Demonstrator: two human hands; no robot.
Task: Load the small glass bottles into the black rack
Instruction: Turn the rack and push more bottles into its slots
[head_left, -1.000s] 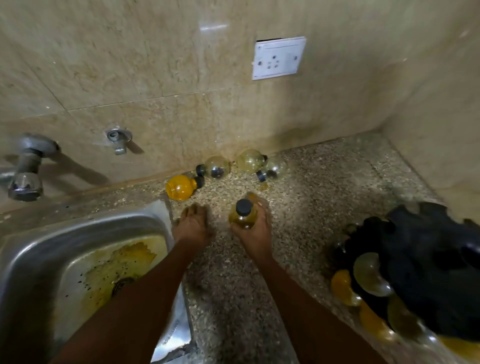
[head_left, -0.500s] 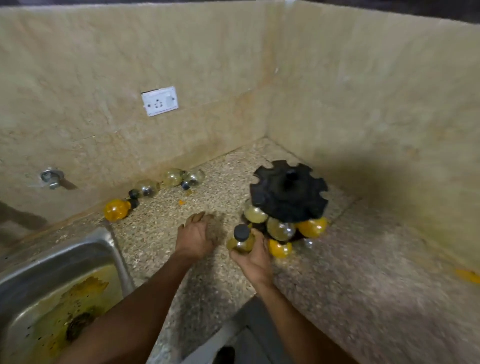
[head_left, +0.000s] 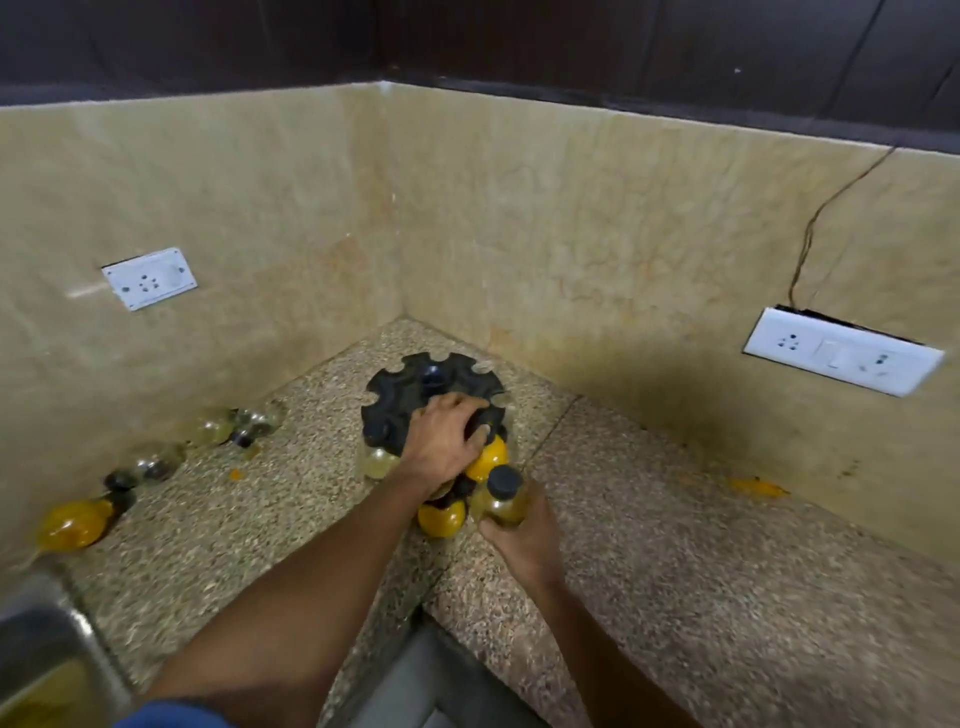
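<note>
The round black plastic rack (head_left: 415, 395) stood in the speckled stone desk (head_left: 675, 545) corner. The left hand (head_left: 444, 441) lay on its top — fingers curled over the rim at five o'clock. The right hand (head_left: 524, 530), fingers closed, held a black-capped small glass bottle (head_left: 503, 496) upright just beside the rack at five o'clock.

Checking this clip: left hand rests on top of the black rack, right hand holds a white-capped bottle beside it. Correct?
Not quite. The head view shows the bottle in the right hand has a black cap, not white. The rest holds: the left hand rests on top of the black rack, and the bottle is held beside it.
</note>
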